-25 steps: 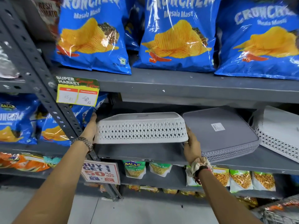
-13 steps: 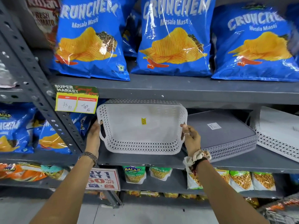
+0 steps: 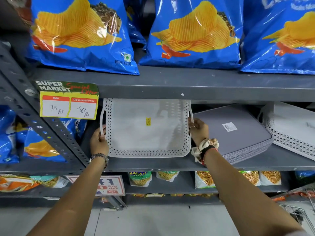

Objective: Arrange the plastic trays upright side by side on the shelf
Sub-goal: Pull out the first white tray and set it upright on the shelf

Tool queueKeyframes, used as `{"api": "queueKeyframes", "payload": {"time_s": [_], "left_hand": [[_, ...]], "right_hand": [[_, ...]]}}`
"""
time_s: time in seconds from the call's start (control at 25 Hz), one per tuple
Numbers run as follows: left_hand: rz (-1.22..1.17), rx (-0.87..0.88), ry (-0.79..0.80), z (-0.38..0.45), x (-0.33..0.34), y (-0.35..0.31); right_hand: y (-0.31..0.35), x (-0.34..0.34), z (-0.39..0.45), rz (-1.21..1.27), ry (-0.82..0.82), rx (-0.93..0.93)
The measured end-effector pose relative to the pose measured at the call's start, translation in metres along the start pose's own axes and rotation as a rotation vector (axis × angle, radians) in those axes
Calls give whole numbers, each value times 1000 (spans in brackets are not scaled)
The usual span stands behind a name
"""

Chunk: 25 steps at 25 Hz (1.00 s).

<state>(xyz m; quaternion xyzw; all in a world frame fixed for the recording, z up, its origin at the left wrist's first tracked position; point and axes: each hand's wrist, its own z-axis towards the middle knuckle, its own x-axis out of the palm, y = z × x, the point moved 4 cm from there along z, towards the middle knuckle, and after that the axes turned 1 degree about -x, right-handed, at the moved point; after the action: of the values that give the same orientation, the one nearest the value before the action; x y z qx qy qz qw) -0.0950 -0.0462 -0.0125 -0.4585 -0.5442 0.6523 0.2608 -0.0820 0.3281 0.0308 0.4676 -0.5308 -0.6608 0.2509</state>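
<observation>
Standing the white tray on its long edge on the shelf, open side outward, left hand and right hand clamped on opposite handle sides to stop tipping. Leaning beside it, the grey tray and another white tray, not yet upright.

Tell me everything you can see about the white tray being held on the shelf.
The white tray looks like plastic, with perforated walls, a slot handle at each end and a small yellow sticker inside. It stands upright on the grey shelf, open side facing out. The left hand and right hand grip its ends. The grey tray leans beside it.
</observation>
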Motion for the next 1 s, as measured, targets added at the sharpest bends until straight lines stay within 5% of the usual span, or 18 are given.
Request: {"api": "queueKeyframes", "payload": {"time_s": [0.84, 1.0], "left_hand": [[99, -149, 60, 11, 3, 9], [39, -38, -94, -5, -1, 1]], "right_hand": [[-21, 13, -3, -476, 157, 23], [-11, -26, -8, -376, -96, -72]]}}
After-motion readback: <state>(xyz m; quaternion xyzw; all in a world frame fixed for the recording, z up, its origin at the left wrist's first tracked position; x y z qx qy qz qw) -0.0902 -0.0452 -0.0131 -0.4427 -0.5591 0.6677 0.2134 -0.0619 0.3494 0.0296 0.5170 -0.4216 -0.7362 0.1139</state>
